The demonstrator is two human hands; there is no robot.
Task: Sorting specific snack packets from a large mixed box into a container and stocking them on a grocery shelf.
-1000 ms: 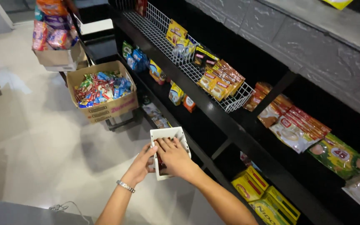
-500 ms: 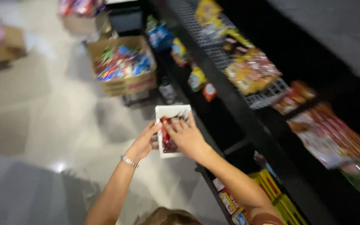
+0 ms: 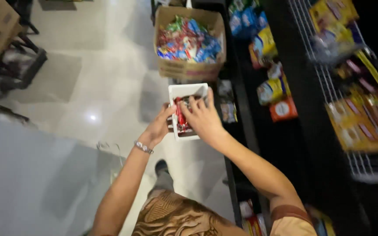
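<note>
The left hand (image 3: 157, 129) wraps around the left side of a small white plastic bin (image 3: 184, 91), fingers curled on its wall. The right hand (image 3: 203, 119) lies on red snack packets (image 3: 180, 114) inside it, fingers spread. The bin looks light and stiff; the packets look soft and slippery. Holding both walls seems best.

Head view, steeply down, close above floor (image 3: 110, 87)
</note>
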